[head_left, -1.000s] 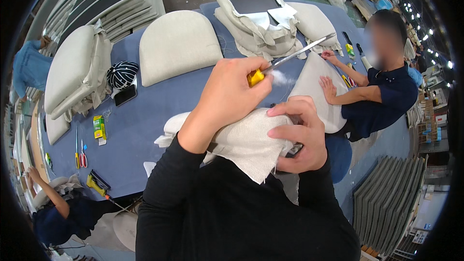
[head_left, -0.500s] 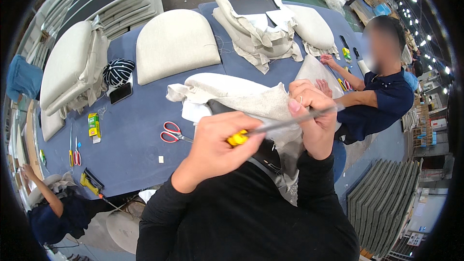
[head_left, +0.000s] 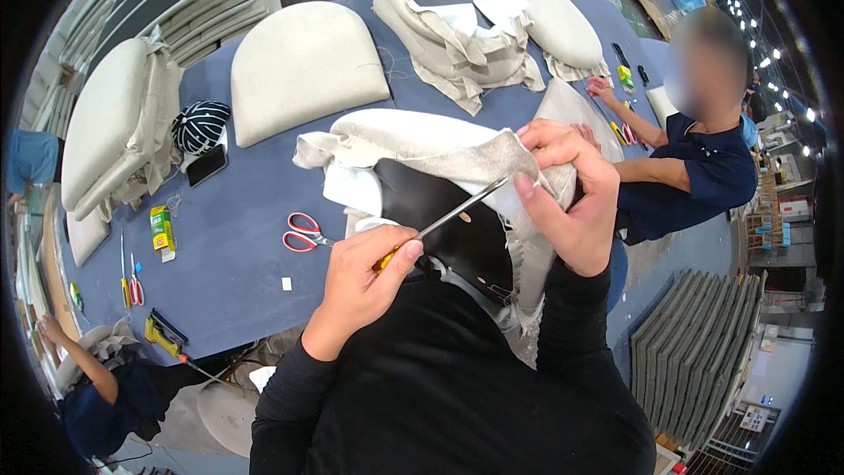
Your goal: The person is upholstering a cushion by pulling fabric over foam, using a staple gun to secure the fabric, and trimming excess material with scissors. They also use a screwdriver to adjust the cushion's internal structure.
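Note:
My left hand (head_left: 365,281) is closed round the yellow handle of a screwdriver (head_left: 459,212), whose long metal shaft points up to the right. Its tip is close to the thumb of my right hand (head_left: 576,198). That hand pinches the beige fabric (head_left: 448,157) at the right corner of a cushion in front of me. The cushion has white padding (head_left: 352,191) and a black backing board (head_left: 420,202) with small holes. Loose fabric hangs down its right side over my lap.
On the blue table (head_left: 229,255) lie red-handled scissors (head_left: 303,233), a phone (head_left: 207,165), a striped cap (head_left: 200,127) and a green-yellow box (head_left: 163,233). Beige cushions (head_left: 308,70) stand along the far side. A co-worker (head_left: 694,158) works at the right; a staple gun (head_left: 165,334) lies lower left.
The screwdriver has drawn back and down to the left; its shaft, blurred before across my right hand, now ends beside the thumb. More of the black board shows. My right hand still grips the fabric.

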The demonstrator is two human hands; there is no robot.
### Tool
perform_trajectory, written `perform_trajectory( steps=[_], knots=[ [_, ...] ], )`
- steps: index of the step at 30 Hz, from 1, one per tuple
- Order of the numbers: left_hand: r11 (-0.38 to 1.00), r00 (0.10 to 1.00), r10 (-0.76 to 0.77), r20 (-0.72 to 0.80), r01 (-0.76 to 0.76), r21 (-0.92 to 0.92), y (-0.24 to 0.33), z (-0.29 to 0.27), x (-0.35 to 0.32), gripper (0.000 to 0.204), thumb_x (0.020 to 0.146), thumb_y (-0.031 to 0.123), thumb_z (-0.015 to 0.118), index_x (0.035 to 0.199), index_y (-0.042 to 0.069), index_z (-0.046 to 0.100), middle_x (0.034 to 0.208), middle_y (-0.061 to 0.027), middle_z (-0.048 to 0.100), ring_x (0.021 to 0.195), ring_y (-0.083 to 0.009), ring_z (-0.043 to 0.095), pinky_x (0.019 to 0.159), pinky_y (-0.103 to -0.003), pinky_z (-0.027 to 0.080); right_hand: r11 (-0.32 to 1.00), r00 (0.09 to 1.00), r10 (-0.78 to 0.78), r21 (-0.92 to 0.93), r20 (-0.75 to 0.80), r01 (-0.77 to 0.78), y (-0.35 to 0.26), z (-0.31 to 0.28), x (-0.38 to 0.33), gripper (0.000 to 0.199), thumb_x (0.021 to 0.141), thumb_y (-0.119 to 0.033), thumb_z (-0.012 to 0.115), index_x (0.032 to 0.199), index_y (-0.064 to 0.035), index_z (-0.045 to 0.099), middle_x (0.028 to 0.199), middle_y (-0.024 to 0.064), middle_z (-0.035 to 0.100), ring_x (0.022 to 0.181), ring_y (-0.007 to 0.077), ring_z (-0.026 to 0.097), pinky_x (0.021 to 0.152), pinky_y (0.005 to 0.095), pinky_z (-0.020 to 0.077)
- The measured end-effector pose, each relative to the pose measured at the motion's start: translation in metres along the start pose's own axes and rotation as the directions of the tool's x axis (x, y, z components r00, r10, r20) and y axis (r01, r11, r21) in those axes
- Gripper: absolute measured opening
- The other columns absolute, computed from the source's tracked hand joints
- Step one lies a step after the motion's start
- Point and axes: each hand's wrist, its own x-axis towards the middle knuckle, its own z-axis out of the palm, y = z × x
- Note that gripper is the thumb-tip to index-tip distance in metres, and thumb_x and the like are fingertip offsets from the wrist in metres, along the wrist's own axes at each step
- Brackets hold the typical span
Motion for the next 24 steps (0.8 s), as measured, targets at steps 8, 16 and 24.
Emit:
perform_trajectory(
  steps=[8,16,24],
  knots=[
    [0.999,0.999,0.002,0.047,-0.004,0.041,-0.002,0.005,0.002,0.017,0.099,0.018,0.075,0.096,0.002,0.077,0.077,-0.01,0.07,0.065,-0.0252,0.066,0.061,-0.034,0.049,0.979,0.992,0.123,0.168,-0.04,-0.114,0.004,0.002,-0.007,0.018,0.084,0.001,0.077,0.096,0.0002,0.064,0.117,0.0167,0.073,0.119,0.0287,0.067,0.11,0.0428,0.0467],
    [0.998,0.999,0.035,0.034,-0.036,0.047,-0.003,0.006,0.011,0.017,0.099,0.021,0.076,0.092,0.005,0.076,0.071,-0.0085,0.066,0.061,-0.0255,0.063,0.056,-0.035,0.046,0.949,0.971,0.225,0.244,-0.08,-0.2,0.0,0.003,-0.01,0.017,0.086,-0.007,0.077,0.096,-0.0007,0.065,0.122,0.019,0.073,0.12,0.0302,0.067,0.11,0.0449,0.046],
    [0.993,0.999,0.027,0.039,-0.031,0.11,0.001,0.001,0.021,0.016,0.098,0.021,0.076,0.093,0.006,0.077,0.071,-0.0084,0.066,0.06,-0.0253,0.062,0.056,-0.035,0.045,0.981,0.998,-0.066,0.183,0.008,0.064,0.015,0.0,-0.003,0.009,0.088,-0.005,0.074,0.095,-0.0002,0.07,0.118,0.0195,0.074,0.118,0.0339,0.068,0.108,0.0461,0.0473]
  ],
)
